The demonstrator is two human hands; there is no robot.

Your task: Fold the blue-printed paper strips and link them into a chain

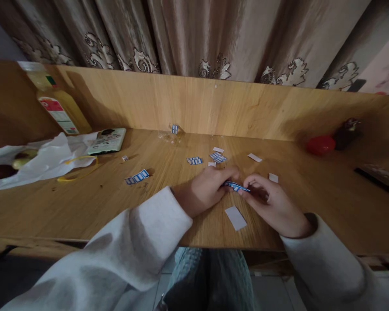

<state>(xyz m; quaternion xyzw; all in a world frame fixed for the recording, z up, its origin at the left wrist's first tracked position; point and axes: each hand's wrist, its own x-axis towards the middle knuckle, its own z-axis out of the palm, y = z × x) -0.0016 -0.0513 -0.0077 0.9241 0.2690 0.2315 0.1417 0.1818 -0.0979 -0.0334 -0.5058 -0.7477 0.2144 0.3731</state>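
Over the desk near its front edge, a small strip of blue-bordered white label stickers (236, 186) is pinched between both hands. My left hand (209, 188) is closed on the strip's left end. At the right end, the thumb and curled fingers of my right hand (269, 201) grip it. Just below lies a plain white paper slip (235, 217). Two similar blue-and-white label pieces, one at the middle (194, 161) and another beyond my left hand (218, 157), rest flat. A longer label strip (137, 176) lies to the left.
Further white slips (254, 157) are scattered across the wooden desk (168, 207). A bottle of yellowish liquid (60, 103), a white plastic bag (52, 162) and a flat green-white packet (107, 141) occupy the left. At the right stands a red round object (320, 145). A raised back panel (188, 99) borders the desk.
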